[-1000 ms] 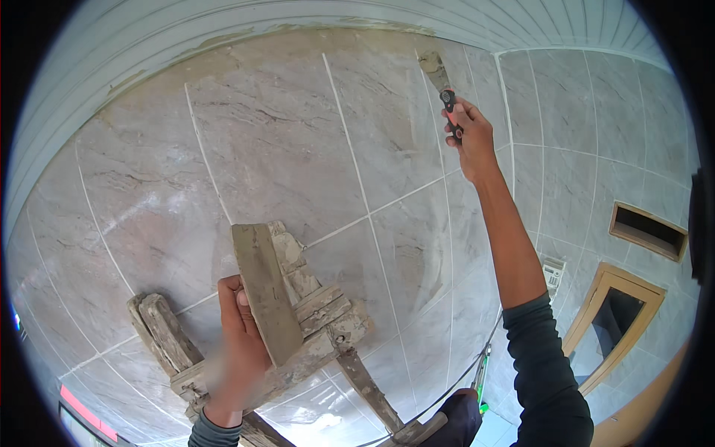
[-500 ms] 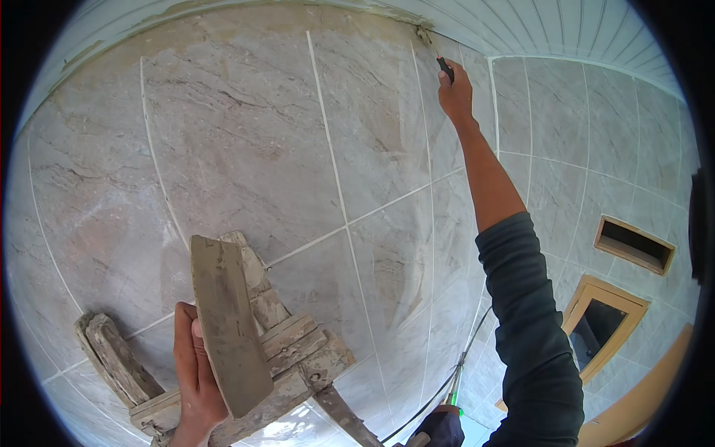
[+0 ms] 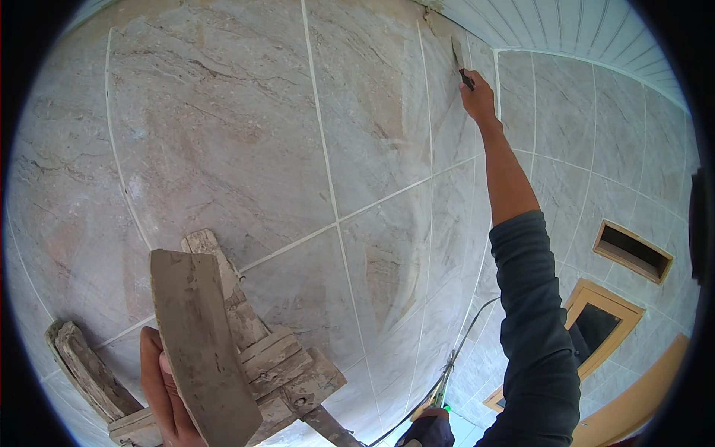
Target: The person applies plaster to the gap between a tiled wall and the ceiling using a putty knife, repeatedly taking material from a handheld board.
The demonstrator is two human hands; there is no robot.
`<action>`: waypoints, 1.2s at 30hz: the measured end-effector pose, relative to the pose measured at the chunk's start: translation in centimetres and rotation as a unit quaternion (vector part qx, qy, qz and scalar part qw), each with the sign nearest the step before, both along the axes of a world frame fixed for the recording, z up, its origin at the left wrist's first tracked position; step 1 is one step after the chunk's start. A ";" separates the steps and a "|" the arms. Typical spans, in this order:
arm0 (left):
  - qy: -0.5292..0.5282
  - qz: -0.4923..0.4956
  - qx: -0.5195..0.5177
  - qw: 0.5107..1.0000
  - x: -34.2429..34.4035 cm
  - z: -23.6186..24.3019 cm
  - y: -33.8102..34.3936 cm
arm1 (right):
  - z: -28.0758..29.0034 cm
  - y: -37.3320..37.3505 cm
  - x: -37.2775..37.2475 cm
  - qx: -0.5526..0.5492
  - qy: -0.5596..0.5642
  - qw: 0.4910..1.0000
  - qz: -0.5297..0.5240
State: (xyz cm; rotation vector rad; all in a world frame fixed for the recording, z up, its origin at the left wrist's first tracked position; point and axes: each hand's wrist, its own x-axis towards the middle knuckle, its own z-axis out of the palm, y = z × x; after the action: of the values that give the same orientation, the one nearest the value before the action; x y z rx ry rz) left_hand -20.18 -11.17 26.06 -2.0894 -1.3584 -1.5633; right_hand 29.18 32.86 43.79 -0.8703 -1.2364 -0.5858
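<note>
At the lower left, my left hand (image 3: 167, 395) has its fingers curled behind a slightly curved, mortar-smeared board (image 3: 201, 343), holding it tilted up; its grip is partly hidden. My right arm is stretched up toward the top of the tiled wall. My right hand (image 3: 479, 95) is closed round the black handle of a putty knife (image 3: 457, 54), whose narrow blade points up against the wall tile near the corner. A small clump of mortar (image 3: 426, 13) sticks at the wall's top edge, left of the blade.
Marbled grey tiles (image 3: 387, 268) with white joints cover the walls. A ribbed pale ceiling (image 3: 566, 30) lies above. Below my left hand stands a mortar-crusted wooden trestle (image 3: 298, 387). To the right are a recessed opening (image 3: 633, 252) and a wood-framed window (image 3: 602, 328). A cable (image 3: 465, 335) hangs low.
My right hand has moved right and slightly down, taking the putty knife from the ceiling edge onto the tile. My left hand and the board have shifted left and down in the view.
</note>
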 end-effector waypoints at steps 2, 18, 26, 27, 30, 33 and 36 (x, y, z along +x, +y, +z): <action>0.002 0.004 0.004 1.000 -0.3 -0.4 -0.2 | -0.7 -1.5 0.7 0.001 -0.007 1.000 0.018; 0.101 0.055 0.045 0.992 -1.9 -2.5 -0.7 | 3.5 -8.2 -0.3 -0.181 0.171 0.709 0.660; 0.148 0.083 0.024 0.985 -0.2 -0.8 -1.1 | 13.7 -11.2 2.3 -0.232 0.221 0.740 0.591; 0.010 -0.011 -0.073 0.997 0.1 -0.3 -1.3 | 14.4 -10.6 2.1 -0.221 0.238 0.720 0.614; -0.066 -0.037 -0.165 0.983 1.2 1.1 -1.9 | 15.0 -10.8 1.7 -0.183 0.264 0.697 0.641; 0.191 0.144 0.026 0.970 1.7 0.0 -1.6 | 14.3 -10.8 2.2 -0.176 0.254 0.706 0.637; 0.044 0.052 -0.072 0.995 1.8 0.4 -1.2 | 12.5 -10.3 2.6 -0.187 0.197 0.734 0.622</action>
State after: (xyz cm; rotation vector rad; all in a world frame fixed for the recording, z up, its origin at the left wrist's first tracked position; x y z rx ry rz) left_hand -18.37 -12.38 26.51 -2.1036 -1.5638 -1.3546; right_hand 31.76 22.57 56.26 -0.2714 -1.2483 0.9259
